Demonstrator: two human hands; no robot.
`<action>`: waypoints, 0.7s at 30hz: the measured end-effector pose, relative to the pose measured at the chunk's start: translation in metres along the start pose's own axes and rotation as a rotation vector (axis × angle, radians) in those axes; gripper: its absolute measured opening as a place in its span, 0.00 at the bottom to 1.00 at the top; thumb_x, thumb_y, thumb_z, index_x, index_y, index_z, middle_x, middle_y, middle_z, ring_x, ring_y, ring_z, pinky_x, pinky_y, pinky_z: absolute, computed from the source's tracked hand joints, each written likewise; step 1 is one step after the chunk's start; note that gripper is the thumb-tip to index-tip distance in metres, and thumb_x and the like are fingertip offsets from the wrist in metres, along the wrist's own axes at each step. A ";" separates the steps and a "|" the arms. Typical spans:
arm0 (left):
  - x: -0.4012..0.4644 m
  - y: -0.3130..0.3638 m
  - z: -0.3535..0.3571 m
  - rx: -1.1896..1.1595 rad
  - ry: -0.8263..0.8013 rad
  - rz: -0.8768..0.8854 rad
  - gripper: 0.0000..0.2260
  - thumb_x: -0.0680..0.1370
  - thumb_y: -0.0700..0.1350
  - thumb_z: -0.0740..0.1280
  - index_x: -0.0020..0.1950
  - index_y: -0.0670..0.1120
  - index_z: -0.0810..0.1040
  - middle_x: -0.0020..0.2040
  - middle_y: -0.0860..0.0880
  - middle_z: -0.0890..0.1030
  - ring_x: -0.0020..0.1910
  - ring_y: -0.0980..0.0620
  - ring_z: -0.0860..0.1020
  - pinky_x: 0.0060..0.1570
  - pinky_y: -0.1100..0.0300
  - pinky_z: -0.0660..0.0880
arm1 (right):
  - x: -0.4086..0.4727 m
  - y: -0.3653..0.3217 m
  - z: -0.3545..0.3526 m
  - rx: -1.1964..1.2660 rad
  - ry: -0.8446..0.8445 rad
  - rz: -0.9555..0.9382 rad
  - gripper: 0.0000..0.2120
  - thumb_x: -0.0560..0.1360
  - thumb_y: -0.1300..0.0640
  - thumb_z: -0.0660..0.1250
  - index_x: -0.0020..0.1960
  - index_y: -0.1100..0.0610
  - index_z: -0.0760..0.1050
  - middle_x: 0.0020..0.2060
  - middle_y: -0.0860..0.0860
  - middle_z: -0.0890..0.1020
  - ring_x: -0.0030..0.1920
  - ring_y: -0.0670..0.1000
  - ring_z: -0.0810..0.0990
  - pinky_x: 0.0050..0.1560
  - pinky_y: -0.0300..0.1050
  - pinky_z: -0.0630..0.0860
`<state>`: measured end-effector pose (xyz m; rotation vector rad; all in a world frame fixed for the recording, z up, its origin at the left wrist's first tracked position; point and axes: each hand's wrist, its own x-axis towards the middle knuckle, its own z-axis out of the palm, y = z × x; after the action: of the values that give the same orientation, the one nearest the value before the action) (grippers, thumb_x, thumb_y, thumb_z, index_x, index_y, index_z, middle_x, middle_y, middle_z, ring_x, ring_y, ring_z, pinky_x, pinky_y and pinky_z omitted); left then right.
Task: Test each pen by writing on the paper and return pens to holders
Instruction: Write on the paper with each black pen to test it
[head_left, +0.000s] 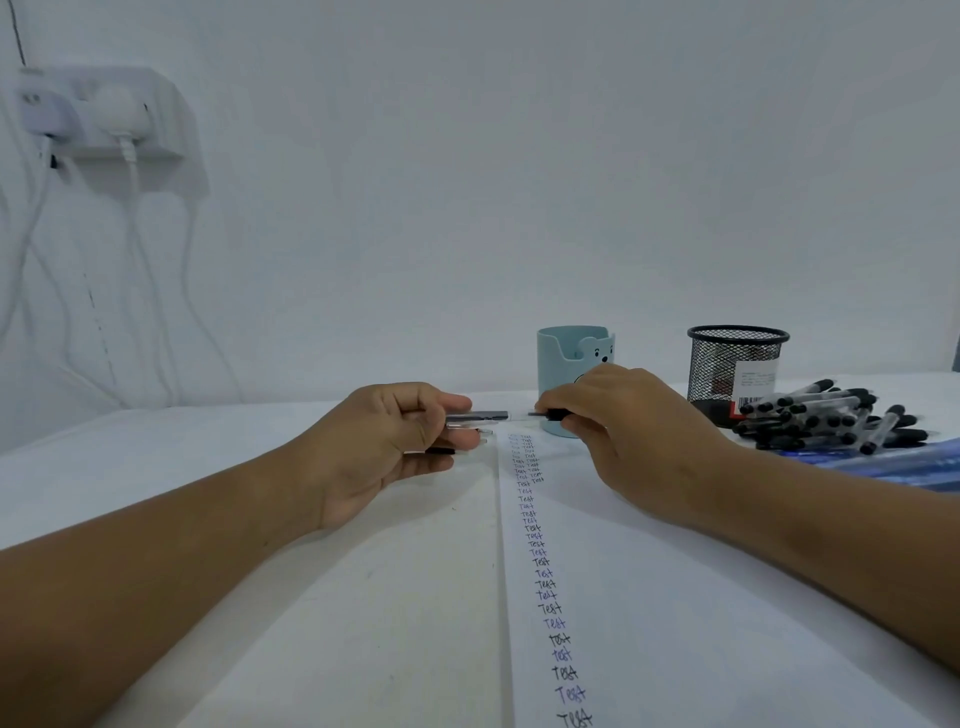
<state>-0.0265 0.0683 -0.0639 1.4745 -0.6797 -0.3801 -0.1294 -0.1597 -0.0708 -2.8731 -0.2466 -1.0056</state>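
My left hand (395, 447) grips a small bundle of clear-barrelled pens (475, 423), tips pointing right. Just to its right, my right hand (623, 431) pinches a black pen cap (550, 414), a small gap away from the top pen's tip. A sheet of white paper (675, 597) lies under both hands, with a long column of "Test" words (540, 561) in black and blue. Behind my right hand stands a light blue bear holder (563, 358). A black mesh holder (735, 364) stands further right.
A heap of black-capped pens (831, 418) lies at the right next to the mesh holder, with a blue plastic packet (904, 462) below it. A wall socket (104, 111) with plugs and hanging white cables is at the upper left. The white table (208, 457) extends left.
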 end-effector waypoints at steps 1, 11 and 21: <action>0.000 0.000 0.000 0.004 0.012 0.009 0.07 0.82 0.38 0.63 0.53 0.42 0.82 0.42 0.43 0.86 0.44 0.51 0.85 0.44 0.60 0.82 | 0.000 0.000 0.000 -0.009 0.001 -0.004 0.16 0.77 0.56 0.58 0.59 0.52 0.81 0.45 0.48 0.84 0.50 0.55 0.77 0.51 0.53 0.73; 0.001 0.005 0.004 -0.132 0.018 -0.005 0.15 0.85 0.48 0.57 0.59 0.46 0.83 0.51 0.44 0.85 0.46 0.47 0.82 0.48 0.54 0.79 | 0.004 -0.002 0.006 -0.045 -0.002 0.070 0.10 0.83 0.55 0.59 0.60 0.48 0.75 0.48 0.48 0.81 0.49 0.51 0.74 0.48 0.41 0.60; 0.006 -0.006 0.004 -0.184 0.009 -0.022 0.14 0.79 0.48 0.63 0.51 0.39 0.83 0.47 0.42 0.85 0.40 0.49 0.83 0.38 0.60 0.82 | 0.001 0.001 0.006 -0.091 -0.014 -0.038 0.10 0.82 0.58 0.61 0.60 0.49 0.77 0.49 0.45 0.82 0.53 0.51 0.74 0.53 0.43 0.61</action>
<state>-0.0235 0.0605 -0.0686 1.3088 -0.6049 -0.4409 -0.1252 -0.1599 -0.0751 -2.9687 -0.2646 -1.0302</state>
